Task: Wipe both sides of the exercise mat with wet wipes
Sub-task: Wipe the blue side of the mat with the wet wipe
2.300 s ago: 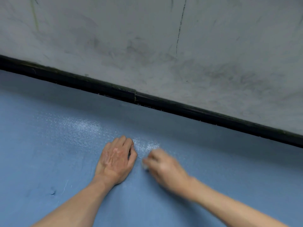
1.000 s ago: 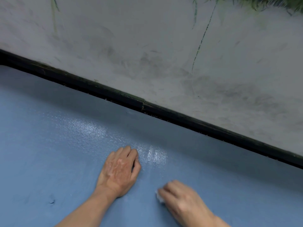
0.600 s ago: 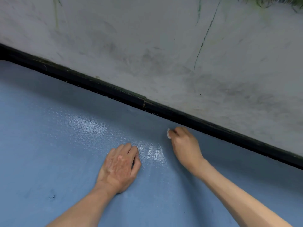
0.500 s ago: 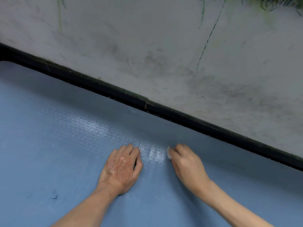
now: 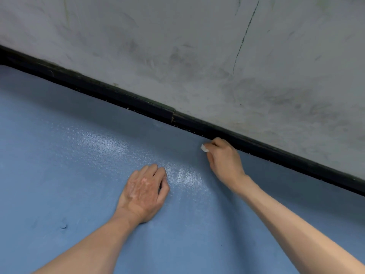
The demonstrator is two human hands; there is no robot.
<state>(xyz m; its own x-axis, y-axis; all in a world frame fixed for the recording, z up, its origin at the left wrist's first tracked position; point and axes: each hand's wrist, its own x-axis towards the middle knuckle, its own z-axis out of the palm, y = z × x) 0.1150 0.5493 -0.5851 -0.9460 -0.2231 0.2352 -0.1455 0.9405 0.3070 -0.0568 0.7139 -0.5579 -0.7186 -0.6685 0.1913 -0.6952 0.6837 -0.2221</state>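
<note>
The blue exercise mat (image 5: pixel 59 184) fills the lower part of the view, with a shiny wet patch near its middle. My left hand (image 5: pixel 144 192) rests on the mat with its fingers bent, holding nothing. My right hand (image 5: pixel 224 161) is stretched out near the mat's far edge and grips a small white wet wipe (image 5: pixel 204 148) against the mat; only a corner of the wipe shows past the fingers.
A black strip (image 5: pixel 138 103) runs diagonally along the mat's far edge. Beyond it lies a scuffed grey floor (image 5: pixel 197 46) with a thin dark crack. A small dent marks the mat at the lower left (image 5: pixel 63 226).
My right hand with the wipe has slid from beside the left hand out to the mat's far edge by the black strip. The left hand has stayed in place.
</note>
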